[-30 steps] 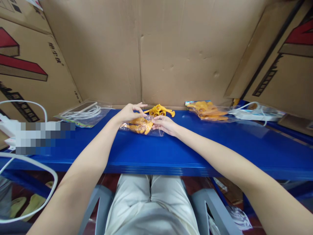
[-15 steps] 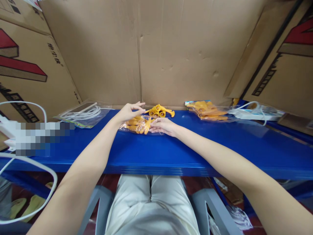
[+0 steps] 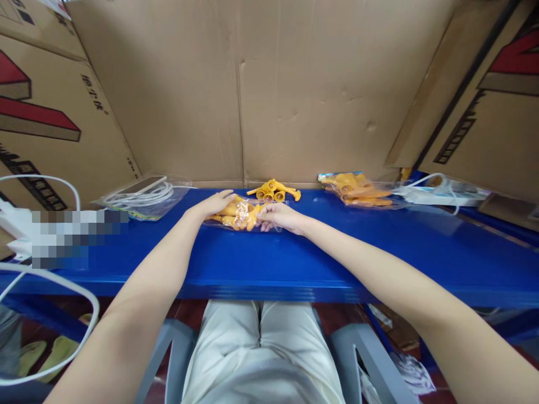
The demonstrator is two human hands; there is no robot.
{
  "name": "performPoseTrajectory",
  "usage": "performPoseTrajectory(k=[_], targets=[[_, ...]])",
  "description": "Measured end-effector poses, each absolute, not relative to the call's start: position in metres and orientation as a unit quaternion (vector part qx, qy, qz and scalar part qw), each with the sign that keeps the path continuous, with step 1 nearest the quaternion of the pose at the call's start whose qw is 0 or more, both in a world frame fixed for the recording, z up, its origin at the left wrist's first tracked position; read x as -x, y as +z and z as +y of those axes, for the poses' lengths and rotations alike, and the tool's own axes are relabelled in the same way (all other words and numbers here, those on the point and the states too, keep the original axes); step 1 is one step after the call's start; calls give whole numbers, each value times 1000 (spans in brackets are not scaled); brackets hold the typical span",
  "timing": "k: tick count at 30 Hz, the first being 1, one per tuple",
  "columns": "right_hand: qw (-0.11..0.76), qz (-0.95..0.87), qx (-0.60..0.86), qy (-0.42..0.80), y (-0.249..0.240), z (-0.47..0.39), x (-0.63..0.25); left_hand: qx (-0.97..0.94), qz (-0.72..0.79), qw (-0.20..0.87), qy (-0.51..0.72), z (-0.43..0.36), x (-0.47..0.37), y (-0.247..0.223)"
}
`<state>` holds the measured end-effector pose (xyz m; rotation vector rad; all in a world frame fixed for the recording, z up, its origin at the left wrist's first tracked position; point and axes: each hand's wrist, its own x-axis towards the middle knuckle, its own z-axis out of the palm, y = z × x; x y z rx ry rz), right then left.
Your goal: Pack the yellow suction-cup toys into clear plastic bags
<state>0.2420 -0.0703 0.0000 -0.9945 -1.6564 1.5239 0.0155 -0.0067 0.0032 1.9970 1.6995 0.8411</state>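
Note:
A clear plastic bag of yellow plastic pieces (image 3: 242,215) lies on the blue table (image 3: 261,258) in front of me. My right hand (image 3: 280,216) pinches the bag's right end between thumb and fingers. At its upper left side rests my left hand (image 3: 214,204), fingers stretched out over the bag and holding nothing. Just behind the bag sits a small pile of loose yellow pieces (image 3: 272,192) with round open ends, touched by neither hand.
Another bag of yellow pieces (image 3: 356,191) lies at the back right, beside a white device with a cable (image 3: 442,195). A bagged white cable (image 3: 145,193) is at the back left. Cardboard (image 3: 261,90) stands behind the table.
My left hand has come down and slightly left, from above the loose pieces onto the bag's left side. My right hand keeps its pinch at the bag's right end.

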Motion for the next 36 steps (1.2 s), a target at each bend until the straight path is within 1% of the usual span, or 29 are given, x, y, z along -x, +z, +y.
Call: performPoseTrajectory(k=[4,7,9,14,18,20,23,26,28,33,36], targets=[[336,-631,337,612,2,-70,-247,-687,592,277,317,-13,-20,7],[330,-640,321,616,6,-71,-248,-678,594,291,321,-17,-23,10],[317,-668,316,595,6,-72,-248,-689,595,285,300,-18,-23,11],[298,-743,329,501,7,-77,-247,-743,612,174,208,-21,-23,21],[308,-756,334,471,12,-76,-249,-705,697,66,114,-34,-25,34],[316,-783,339,415,13,-72,-252,-684,724,19,82,-40,-27,39],[313,-835,373,256,13,-62,-257,-673,738,-13,54,-45,-31,42],[271,-864,416,79,12,-53,-265,-672,739,-19,47,-45,-34,41],[240,-862,446,4,13,-49,-272,-677,734,-24,51,-44,-36,40],[188,-819,540,-50,14,-40,-293,-706,705,-25,65,-39,-36,39],[185,-789,580,-85,15,-37,-304,-729,674,7,122,-35,-39,33]])
